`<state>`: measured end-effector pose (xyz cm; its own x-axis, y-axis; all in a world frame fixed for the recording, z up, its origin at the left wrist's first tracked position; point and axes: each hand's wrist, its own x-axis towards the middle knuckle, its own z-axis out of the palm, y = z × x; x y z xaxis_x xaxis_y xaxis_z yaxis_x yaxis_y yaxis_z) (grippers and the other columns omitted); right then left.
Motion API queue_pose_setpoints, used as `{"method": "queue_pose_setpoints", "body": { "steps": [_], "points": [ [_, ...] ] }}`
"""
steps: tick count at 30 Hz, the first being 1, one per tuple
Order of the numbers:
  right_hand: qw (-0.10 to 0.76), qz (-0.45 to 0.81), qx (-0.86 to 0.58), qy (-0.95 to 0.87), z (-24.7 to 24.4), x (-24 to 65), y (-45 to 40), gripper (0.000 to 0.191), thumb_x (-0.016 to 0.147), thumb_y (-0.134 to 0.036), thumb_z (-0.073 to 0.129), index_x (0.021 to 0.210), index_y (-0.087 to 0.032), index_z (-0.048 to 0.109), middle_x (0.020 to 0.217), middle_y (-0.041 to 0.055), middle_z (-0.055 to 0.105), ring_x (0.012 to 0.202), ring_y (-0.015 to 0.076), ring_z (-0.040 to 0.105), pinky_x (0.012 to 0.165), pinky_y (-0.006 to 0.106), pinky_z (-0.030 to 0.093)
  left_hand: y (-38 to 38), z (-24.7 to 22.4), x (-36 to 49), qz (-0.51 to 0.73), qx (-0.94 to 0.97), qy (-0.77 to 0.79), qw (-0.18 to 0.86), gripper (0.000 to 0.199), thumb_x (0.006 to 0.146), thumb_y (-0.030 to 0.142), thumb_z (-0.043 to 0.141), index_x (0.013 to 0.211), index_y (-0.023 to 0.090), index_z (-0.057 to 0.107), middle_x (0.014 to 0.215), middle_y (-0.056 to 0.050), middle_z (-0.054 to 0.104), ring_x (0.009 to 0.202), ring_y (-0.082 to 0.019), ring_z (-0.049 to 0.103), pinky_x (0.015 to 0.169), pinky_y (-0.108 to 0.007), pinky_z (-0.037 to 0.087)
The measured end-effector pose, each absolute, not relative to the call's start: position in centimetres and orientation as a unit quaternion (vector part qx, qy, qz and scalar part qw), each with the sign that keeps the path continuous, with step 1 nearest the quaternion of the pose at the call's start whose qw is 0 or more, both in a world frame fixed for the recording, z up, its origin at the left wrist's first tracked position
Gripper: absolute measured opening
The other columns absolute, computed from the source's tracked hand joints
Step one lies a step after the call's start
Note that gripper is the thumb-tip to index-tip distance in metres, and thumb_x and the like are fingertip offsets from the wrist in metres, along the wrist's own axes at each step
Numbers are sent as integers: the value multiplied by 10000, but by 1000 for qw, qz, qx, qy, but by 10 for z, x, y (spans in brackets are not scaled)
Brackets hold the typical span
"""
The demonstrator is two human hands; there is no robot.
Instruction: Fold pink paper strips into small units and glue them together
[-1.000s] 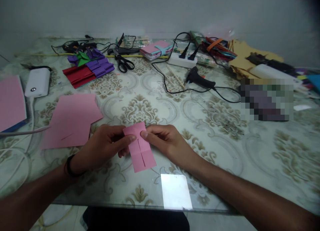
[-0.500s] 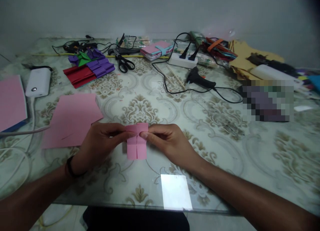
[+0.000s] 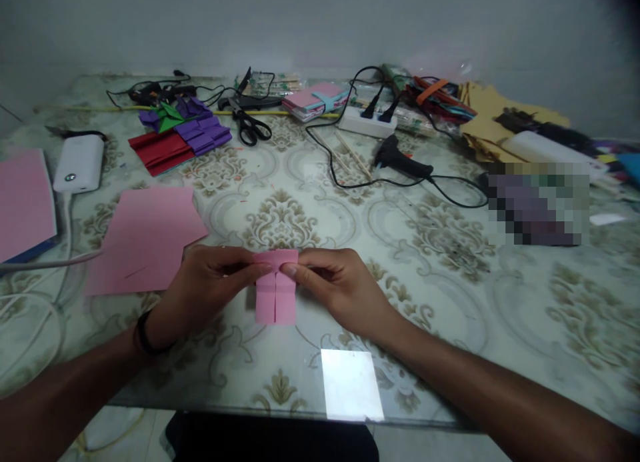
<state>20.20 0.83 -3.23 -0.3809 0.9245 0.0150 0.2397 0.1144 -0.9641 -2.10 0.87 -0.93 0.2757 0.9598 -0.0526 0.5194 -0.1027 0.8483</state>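
Between my hands is a small folded piece of pink paper (image 3: 276, 303), creased across and split by a line down its middle. My left hand (image 3: 213, 275) pinches its left upper side, thumb in front. On the opposite side my right hand (image 3: 330, 279) grips it the same way, and the two thumb tips nearly meet at the centre line. The fingers behind the paper are hidden. Left of my left hand lies a larger pink sheet (image 3: 145, 239) with a cut corner, flat on the patterned table (image 3: 400, 395).
Scissors (image 3: 254, 127), folded purple paper (image 3: 205, 134) and red paper (image 3: 160, 150) lie toward the back. A glue gun (image 3: 404, 162) with a looping cord sits near a white power strip (image 3: 367, 122). At left is a white power bank (image 3: 80, 163) with a cable.
Both hands keep their hold on the folded pink paper. Its lower end reaches slightly nearer to me, and the view has shifted a little.
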Motion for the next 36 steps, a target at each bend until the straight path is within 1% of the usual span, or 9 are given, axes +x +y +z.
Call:
{"method": "queue_pose_setpoints", "body": {
  "steps": [4,8,11,15,18,23,27,31,36],
  "points": [
    [330,500,-446,-664,-32,202,9,441,979,-505,633,699,-171,700,617,-14,569,593,126,481,563,274,369,9,-10,-20,256,699,537,397,272,892,434,736,782,201,822,579,40,635,517,-95,436,480,-218,330],
    [369,528,-426,-635,-31,199,9,258,924,-442,729,862,-196,774,801,23,737,726,160,642,647,273,480,10,-13,-19,211,720,522,406,321,888,430,723,698,174,755,568,31,588,545,-99,447,497,-217,315],
    [390,536,-411,-626,-31,198,9,224,902,-416,765,821,-209,788,810,25,763,758,166,677,686,280,512,10,-18,-18,201,726,497,430,318,915,397,683,700,163,678,614,34,558,576,-97,447,515,-213,318],
    [410,552,-413,-597,-30,200,10,147,901,-324,754,813,-208,772,817,10,764,746,149,679,693,272,525,10,-21,-17,175,725,479,462,402,971,397,605,647,165,552,598,52,396,560,-90,331,499,-233,246],
    [407,541,-423,-602,-29,200,10,152,907,-309,740,801,-202,757,815,9,755,744,146,669,693,272,520,10,-21,-17,174,717,494,460,474,987,428,578,605,167,473,588,53,303,555,-93,269,501,-259,200],
    [401,514,-431,-624,-29,199,10,184,922,-299,717,779,-186,744,784,16,728,735,146,644,685,277,501,10,-22,-20,186,692,511,476,473,962,478,609,614,166,534,593,49,317,562,-98,283,500,-269,202],
    [408,522,-425,-617,-32,198,9,191,922,-302,715,779,-177,732,766,13,704,719,141,625,663,271,485,8,-20,-20,178,692,518,471,455,976,451,582,629,155,587,610,41,340,587,-99,302,521,-267,225],
    [410,519,-424,-618,-33,196,8,199,925,-306,713,774,-177,715,764,6,687,721,135,613,660,262,474,8,-22,-19,196,681,521,476,452,937,460,630,610,150,597,587,45,345,567,-95,297,497,-257,215],
    [405,531,-418,-616,-34,196,9,183,945,-327,689,829,-186,708,766,-6,660,726,130,597,667,253,469,8,-23,-18,219,665,526,482,423,915,464,665,638,144,678,580,40,396,564,-94,324,494,-238,242]
  ]
}}
